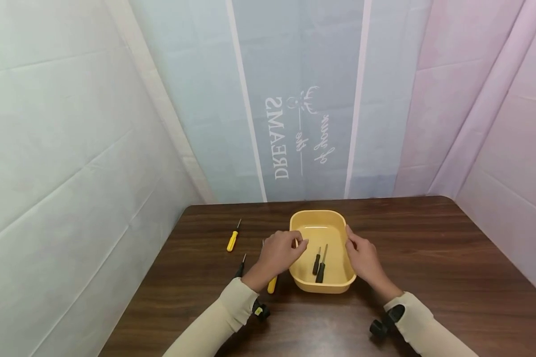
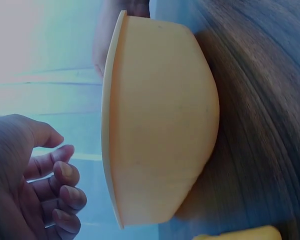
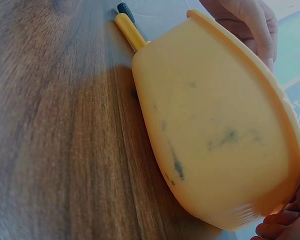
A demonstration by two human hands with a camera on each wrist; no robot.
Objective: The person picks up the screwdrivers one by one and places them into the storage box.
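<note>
A yellow plastic tub (image 1: 323,285) sits on the dark wood table (image 1: 429,258), a little toward the far side from the person, with a hand at each of its long sides. The left hand (image 1: 280,254) is at the tub's left rim with its fingers loosely curled, their tips over the edge; from the left wrist view the fingers (image 2: 65,190) bend inward just beside the rim without clamping anything, so it looks relaxed and holding nothing. The right hand (image 1: 363,257) lies along the tub's right rim, fingers fairly straight and resting against the edge; whether it truly grips the wall I cannot tell from here. Inside the tub lie two black-handled screwdrivers (image 1: 319,265), side by side, handles toward the near end and shafts pointing far. Outside, on the left, a yellow-handled screwdriver (image 1: 233,239) lies well apart from the tub toward the far left. Nearer, a black-handled screwdriver (image 1: 240,267) lies just left of the left wrist, and another yellow screwdriver handle (image 1: 272,284) pokes out from under that wrist, close to the tub's near left corner. Both forearms wear cream sleeves (image 1: 232,310), each with a small black camera mount at the wrist. Pale fabric sheets hang behind and beside the table, the far one printed with lettering (image 1: 280,139)
</note>
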